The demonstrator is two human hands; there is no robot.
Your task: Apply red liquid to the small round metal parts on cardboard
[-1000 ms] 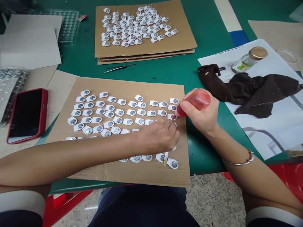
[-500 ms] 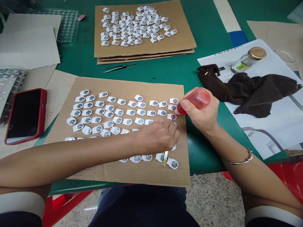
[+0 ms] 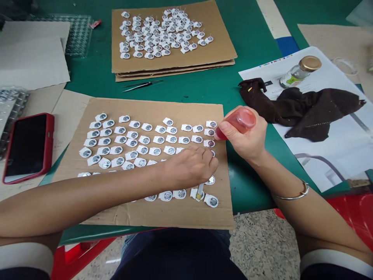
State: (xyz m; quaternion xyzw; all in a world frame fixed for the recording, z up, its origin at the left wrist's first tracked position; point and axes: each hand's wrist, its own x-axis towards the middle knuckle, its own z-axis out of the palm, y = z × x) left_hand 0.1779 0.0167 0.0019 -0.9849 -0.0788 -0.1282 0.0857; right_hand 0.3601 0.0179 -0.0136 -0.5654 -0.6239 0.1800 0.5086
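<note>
Slim tool [image 3: 200, 189] leans slightly farther left than before, gripped under the left hand [image 3: 190, 167] (fingertips hidden), right hand [image 3: 250, 138] clasping red bottle [image 3: 242, 118] right of centre, white tags [image 3: 169, 150] lining cardboard [image 3: 175, 216], finished ones indistinguishable from unfinished.
</note>
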